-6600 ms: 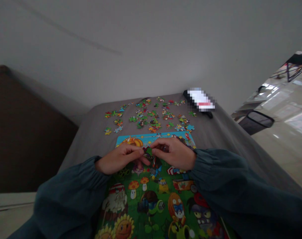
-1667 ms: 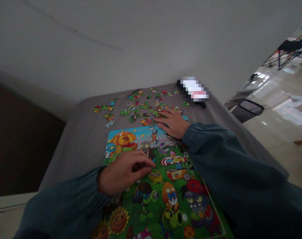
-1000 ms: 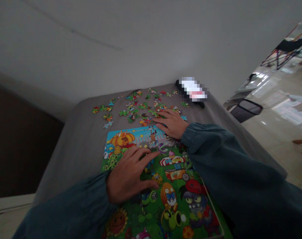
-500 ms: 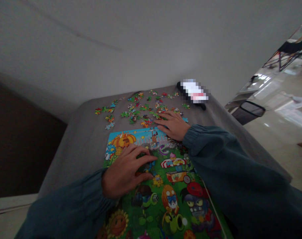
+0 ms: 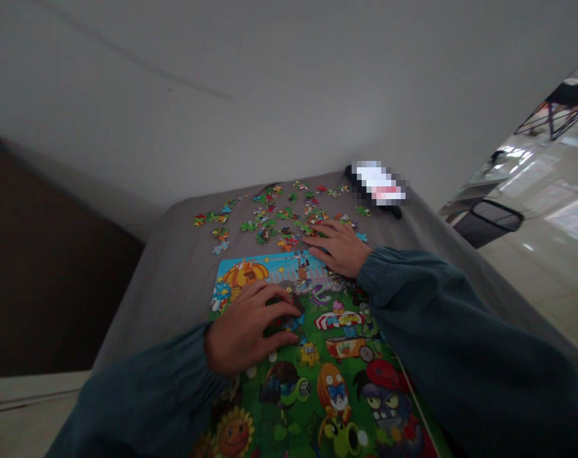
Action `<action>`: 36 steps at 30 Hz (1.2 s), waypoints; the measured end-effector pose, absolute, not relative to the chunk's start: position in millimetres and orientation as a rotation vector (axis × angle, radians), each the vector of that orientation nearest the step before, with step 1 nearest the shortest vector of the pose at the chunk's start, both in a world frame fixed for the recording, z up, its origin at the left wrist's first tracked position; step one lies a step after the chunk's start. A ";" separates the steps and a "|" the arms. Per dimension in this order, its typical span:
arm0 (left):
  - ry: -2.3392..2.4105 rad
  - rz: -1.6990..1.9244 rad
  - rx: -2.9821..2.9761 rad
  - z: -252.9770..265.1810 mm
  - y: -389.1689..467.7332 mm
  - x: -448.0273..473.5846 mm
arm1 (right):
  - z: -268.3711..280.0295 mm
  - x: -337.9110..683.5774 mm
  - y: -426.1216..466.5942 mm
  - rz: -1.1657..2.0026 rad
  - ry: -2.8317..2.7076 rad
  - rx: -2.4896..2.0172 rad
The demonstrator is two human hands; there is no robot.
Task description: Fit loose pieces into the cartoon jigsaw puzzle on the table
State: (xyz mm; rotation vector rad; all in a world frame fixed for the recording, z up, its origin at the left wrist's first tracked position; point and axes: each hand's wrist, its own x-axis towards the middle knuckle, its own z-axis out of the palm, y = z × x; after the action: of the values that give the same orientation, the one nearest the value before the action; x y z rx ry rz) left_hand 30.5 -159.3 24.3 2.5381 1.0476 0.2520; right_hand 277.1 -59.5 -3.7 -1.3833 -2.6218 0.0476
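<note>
A brightly printed puzzle board point(image 5: 289, 426) with cartoon plants and zombies lies lengthwise in front of me. My left hand point(image 5: 255, 327) rests on its left half, palm down, fingers apart and nothing held. Just past the far edge, loose jigsaw pieces point(image 5: 264, 235) are scattered in a wide patch. My right hand point(image 5: 342, 248) reaches over the board's far right corner, fingers stretched out with the tips at the nearest pieces. Whether anything lies beneath that palm is hidden. A light blue piece point(image 5: 362, 237) sits beside the right hand.
Grey cloth point(image 5: 159, 267) covers the table, which meets a pale wall point(image 5: 269, 95). A phone with a blurred screen point(image 5: 379, 183) leans on a dark holder at the back right. Right of the table are a dark-rimmed object point(image 5: 496, 216), a folding chair point(image 5: 568, 105) and shiny floor.
The view has shifted slightly, so everything sits a little lower and further right. Both hands keep nearly the same place over the board and pieces.
</note>
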 end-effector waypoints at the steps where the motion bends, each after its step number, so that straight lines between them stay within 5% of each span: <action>1: 1.048 0.243 2.535 24.4 -158.8 30.4 | -3.7 277.1 -59.6 0.046 -2.623 -1.384; 24: 1.164 0.392 2.588 28.8 -126.8 -0.9 | 9.9 283.0 -60.6 0.118 -2.549 -1.348; 32: 1.374 0.315 2.542 25.4 -105.2 -22.9 | 32.8 258.7 -98.6 0.598 -2.703 -0.779; 36: 1.720 0.376 2.466 21.6 -79.1 -58.3 | 28.5 242.4 -120.9 0.582 -2.807 -0.637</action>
State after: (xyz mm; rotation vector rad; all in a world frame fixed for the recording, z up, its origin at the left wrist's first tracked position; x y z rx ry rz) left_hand -58.3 -79.1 21.6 2.4658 1.7205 0.3762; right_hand 242.4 -120.9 28.5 -0.6373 -2.8068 0.5823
